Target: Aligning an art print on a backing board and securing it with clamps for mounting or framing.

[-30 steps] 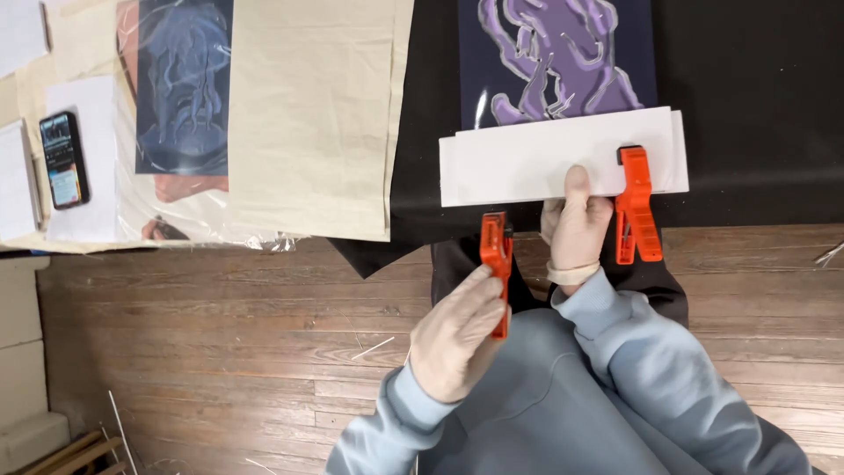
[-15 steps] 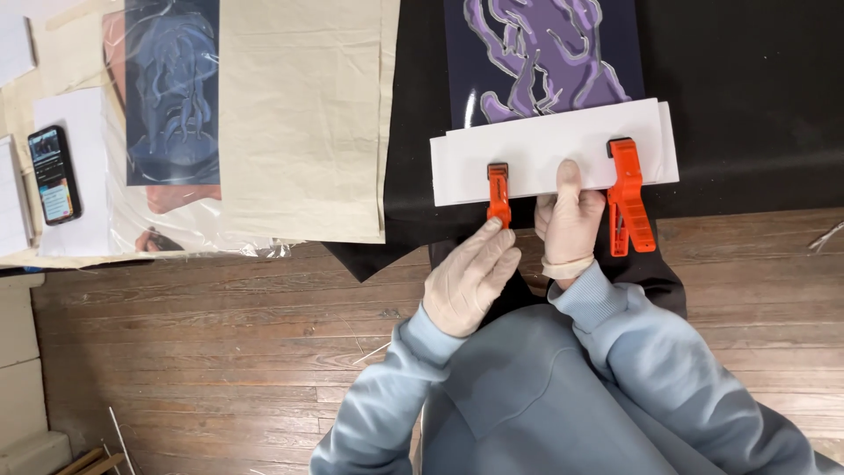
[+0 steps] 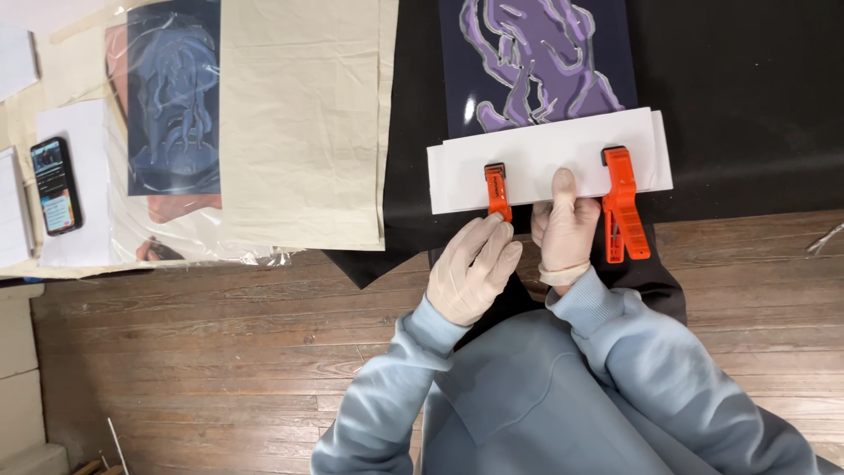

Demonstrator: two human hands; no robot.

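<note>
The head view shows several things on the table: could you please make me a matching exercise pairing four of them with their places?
Things:
1. phone
2. beige cloth
3. larger orange clamp
4. purple print

Places:
A. just right of the right hand, on the white board
B. far left, on white paper
C. above the white board, on black cloth
D. between the blue print and the black cloth

Pairs: 1-B, 2-D, 3-A, 4-C
</note>
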